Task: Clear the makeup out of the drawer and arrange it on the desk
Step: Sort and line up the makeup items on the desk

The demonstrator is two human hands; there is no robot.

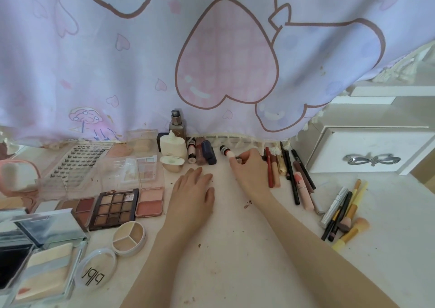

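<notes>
Desk [235,248], white top, w/ brown crumbs scattered mid-surface. Far left: pink hand mirror [14,178], partly cut off by frame edge. Below it, front left corner: open powder compact [40,256] w/ mirrored lid up and a puff inside; round clear lid [96,270] just beside it, lettering upside down. Next right: lash tray [80,164] flat at the rear, clear-lidded palette [138,171] beside it. In front of those, a row: brown blush pair [80,208], nine-pan eyeshadow palette [115,207], pink blush palette [150,201], edges touching or nearly so. Round three-part concealer pot [128,238] sits in front of the eyeshadow palette. Rear centre, against the hanging curtain [211,48]: tall bottle [176,124] upright, cream bottle [173,148] in front of it, then a small group of lip tubes [202,153] lying side by side. Left hand [193,192] lies flat on the desk, palm down, fingers straight and relaxed, holding nothing. Right hand [249,168] reaches to the rear, fingertips pinching the end of a small white tube [227,153] w/ dark cap; tube lies tilted on the desk just right of the lip tubes. Right of that hand: row of pencils and liners [292,173] lying roughly parallel. Further right, nearer the front: pile of brushes [346,213], overlapping. Rear right: white drawer box [367,149] w/ bow-shaped handle, drawer front closed as far as visible.
</notes>
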